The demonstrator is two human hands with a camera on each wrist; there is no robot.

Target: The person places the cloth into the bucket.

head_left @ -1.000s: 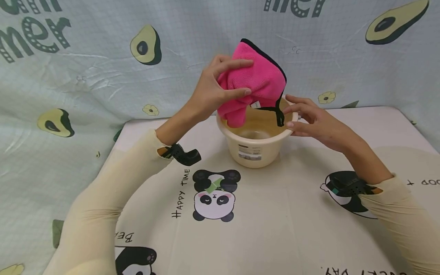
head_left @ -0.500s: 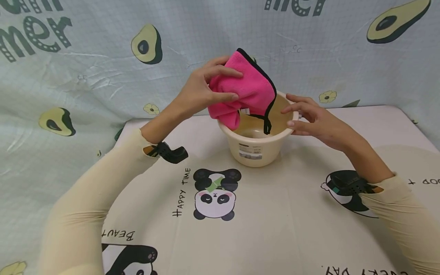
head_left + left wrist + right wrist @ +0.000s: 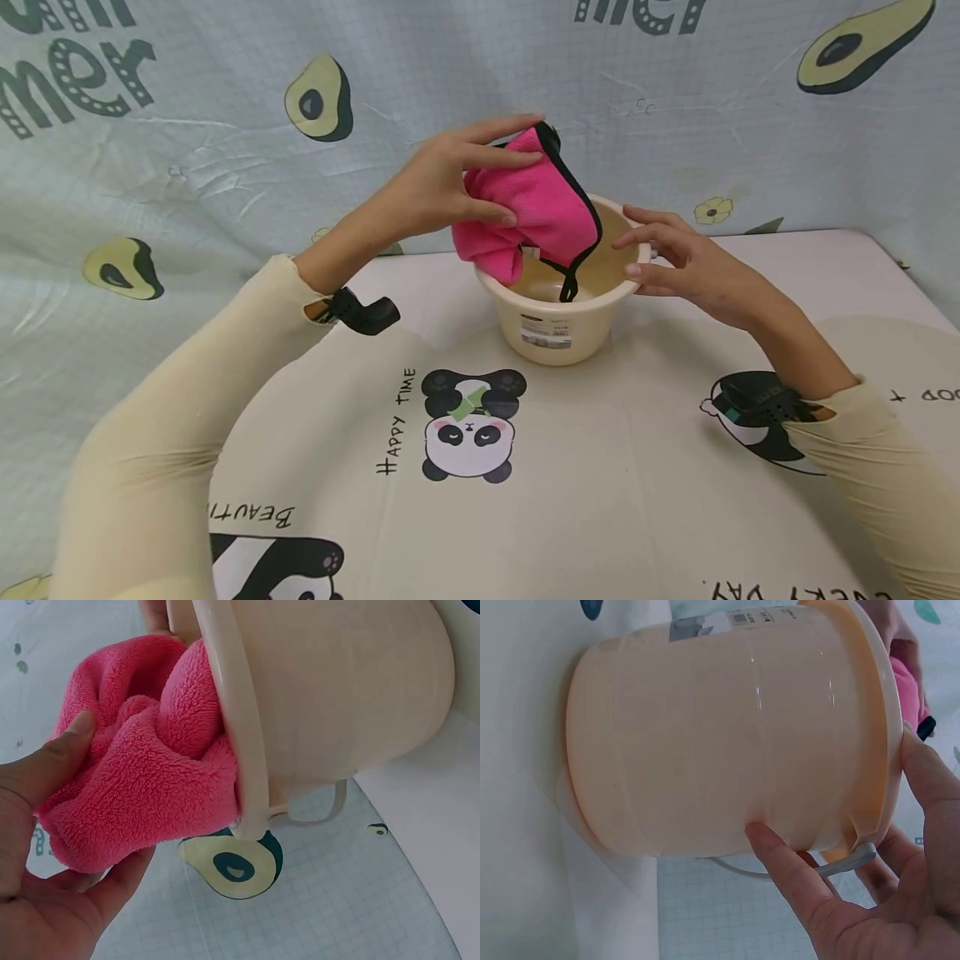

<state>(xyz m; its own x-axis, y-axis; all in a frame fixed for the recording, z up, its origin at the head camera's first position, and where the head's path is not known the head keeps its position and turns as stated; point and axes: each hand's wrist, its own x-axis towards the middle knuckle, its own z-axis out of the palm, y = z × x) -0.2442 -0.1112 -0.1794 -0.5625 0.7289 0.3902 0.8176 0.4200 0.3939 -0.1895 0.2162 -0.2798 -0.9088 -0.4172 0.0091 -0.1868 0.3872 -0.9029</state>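
A pink plush cloth [image 3: 536,204] with black edging and a black loop hangs over the left rim of a cream bucket [image 3: 558,333]. My left hand [image 3: 442,179] pinches the cloth between thumb and fingers, just above the bucket's mouth. In the left wrist view the bunched cloth [image 3: 142,757] presses against the rim, its lower part inside the bucket. My right hand [image 3: 693,271] grips the bucket's right rim, with some fingers over the edge. From the right wrist view, one finger of that hand [image 3: 877,892] touches the outer wall near the handle [image 3: 847,860].
The bucket stands upright near the back of a table [image 3: 585,483] covered with a panda-print cloth. Behind it hangs a pale curtain [image 3: 420,67] printed with avocados. A printed label [image 3: 546,332] is on the bucket's front.
The pink cloth has moved left and down in my left hand, with its loop now lower inside the bucket. My right hand and the bucket have stayed in place.
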